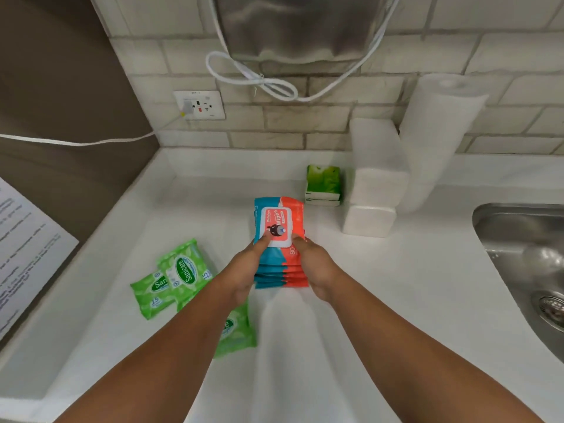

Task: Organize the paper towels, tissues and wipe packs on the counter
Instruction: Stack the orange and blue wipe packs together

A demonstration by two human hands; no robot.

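A stack of several blue-and-orange wipe packs [279, 218] stands on the white counter [396, 285] at the centre. My left hand [244, 270] grips its left side and my right hand [317, 267] its right side, thumbs on the top pack's lid. Two green Sanicare wipe packs [171, 276] lie overlapping to the left, and a third green pack [236, 331] shows partly under my left forearm. Behind the stack sit green tissue packs [323, 184], a column of white tissue blocks [374, 178] and an upright paper towel roll [439, 138].
A steel sink [525, 257] is set into the counter at the right. The tiled back wall carries a socket [200, 105], a looped white cable [253, 77] and a steel dispenser [299, 25]. A brown side wall with a printed sheet [24, 248] bounds the left.
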